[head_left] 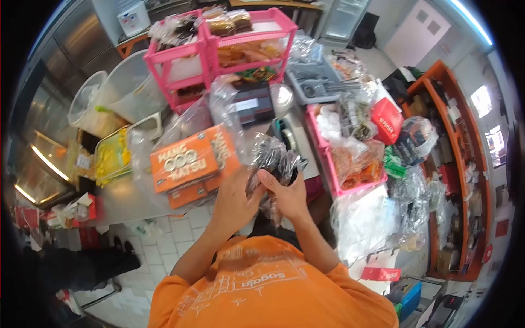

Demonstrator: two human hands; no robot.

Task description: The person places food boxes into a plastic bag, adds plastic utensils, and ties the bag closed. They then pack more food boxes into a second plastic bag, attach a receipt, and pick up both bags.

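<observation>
In front of my chest, my left hand (236, 198) and my right hand (290, 195) are closed around a dark bundle in clear crinkled plastic (270, 155). What lies inside the plastic I cannot make out. My thumbs meet on its near side, and some plastic hangs below my fingers. Just left of my left hand are stacked orange boxes (185, 164) with white lettering. Behind the bundle, a dark rounded object (284, 134) stands on the steel table (123, 201).
A pink two-tier rack (208, 46) with packets stands at the back. Right are a grey cutlery tray (314, 82) and a pink basket (330, 164) of packets. Left are clear tubs (131, 90) and a tray of yellow pieces (114, 156). A person's dark-clothed legs (93, 268) show lower left.
</observation>
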